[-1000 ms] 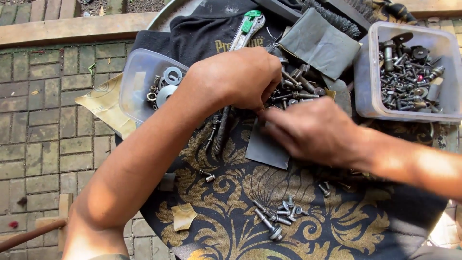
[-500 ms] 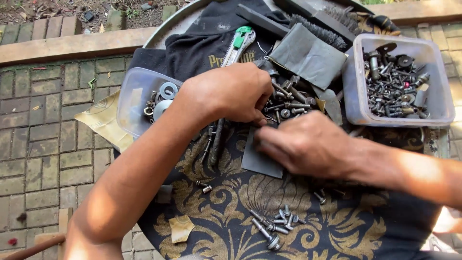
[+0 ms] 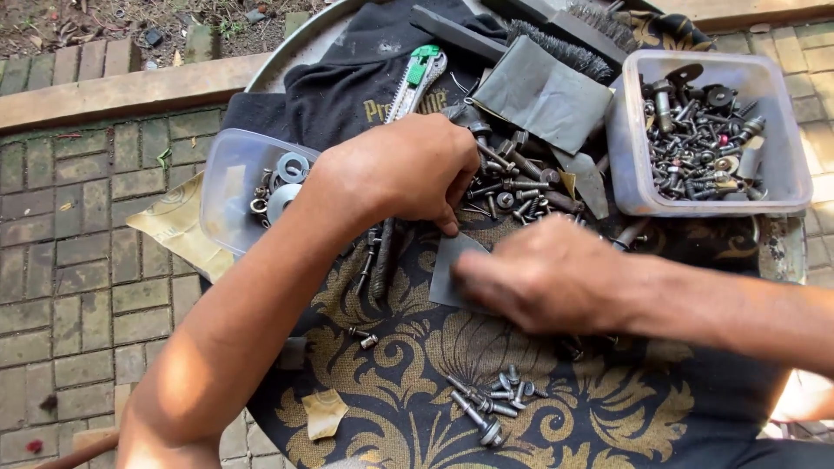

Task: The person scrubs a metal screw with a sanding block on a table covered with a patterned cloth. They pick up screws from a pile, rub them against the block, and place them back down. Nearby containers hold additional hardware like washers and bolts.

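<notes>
My left hand [image 3: 408, 169] rests knuckles-up over a loose heap of bolts and screws [image 3: 517, 182] on a black cloth with gold patterns [image 3: 408, 365]; its fingers curl down into the heap, and whether they grip anything is hidden. My right hand [image 3: 543, 274] lies palm-down just below it, fingers pressed on a grey sheet piece [image 3: 452, 260]. A small cluster of sorted bolts [image 3: 491, 399] lies nearer to me.
A clear tub of mixed hardware [image 3: 708, 130] stands at the right. A second clear tub with washers [image 3: 252, 187] sits at the left. A green utility knife [image 3: 417, 78], a dark garment [image 3: 347, 87], a folded grey sheet [image 3: 543, 91] and a wire brush [image 3: 573, 35] lie behind. Brick paving [image 3: 78, 260] lies left.
The view has shifted so everything sits lower in frame. Both hands stay over the bolt heap; my left hand's fingers have moved slightly within it.
</notes>
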